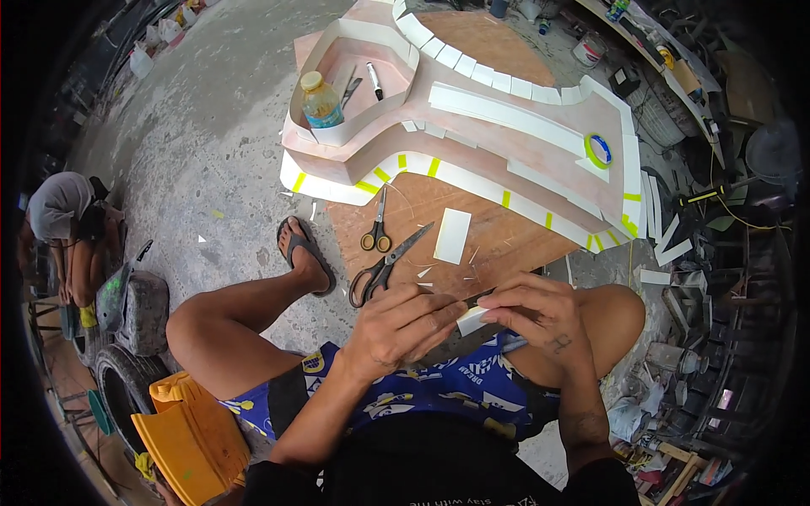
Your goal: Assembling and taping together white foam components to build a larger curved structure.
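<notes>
White strip: a small white piece (470, 320) sits pinched between both hands, above the lap, near the plywood board's (472, 244) near edge.
Left hand (396, 325): fingers closed on the piece with a thin dark tool, likely a blade, steadying it close to the body.
Right hand (536, 312): fingertips clamped on the piece's other end.
Within reach: two scissors (377, 253), a white rectangle (453, 236).
Beyond: pink foam form (506, 126) edged with white strips, tape roll (598, 150), bottle (321, 99).
In the way: bent knees crowd the work.
</notes>
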Available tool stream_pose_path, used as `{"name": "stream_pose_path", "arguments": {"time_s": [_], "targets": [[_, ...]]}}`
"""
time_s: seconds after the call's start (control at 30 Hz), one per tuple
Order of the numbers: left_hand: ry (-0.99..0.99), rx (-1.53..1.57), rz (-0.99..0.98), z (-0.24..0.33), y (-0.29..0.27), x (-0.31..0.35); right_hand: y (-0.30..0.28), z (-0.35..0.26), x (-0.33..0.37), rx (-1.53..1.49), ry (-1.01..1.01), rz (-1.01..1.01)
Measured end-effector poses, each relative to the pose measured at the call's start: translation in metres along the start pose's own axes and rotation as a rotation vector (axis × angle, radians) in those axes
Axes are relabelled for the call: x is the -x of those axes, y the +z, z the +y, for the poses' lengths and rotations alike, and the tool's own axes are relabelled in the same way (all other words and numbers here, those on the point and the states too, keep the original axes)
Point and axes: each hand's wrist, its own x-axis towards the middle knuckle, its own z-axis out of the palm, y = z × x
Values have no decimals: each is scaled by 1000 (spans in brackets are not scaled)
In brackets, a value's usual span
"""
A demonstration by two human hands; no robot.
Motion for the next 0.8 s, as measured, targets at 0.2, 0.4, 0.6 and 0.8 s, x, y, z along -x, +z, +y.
{"name": "stream_pose_path", "arguments": {"time_s": [0.2, 0.4, 0.6, 0.8], "targets": [[-371, 265, 84, 14, 3, -5, -2, 10, 3, -68, 154, -37], [-294, 152, 9, 7, 16, 2, 5, 12, -2, -78, 151, -37], [-669, 581, 175, -34, 31, 0, 36, 43, -33, -464, 421, 201], [-764, 592, 529, -114, 56, -11, 71, 84, -111, -599, 328, 357]]}}
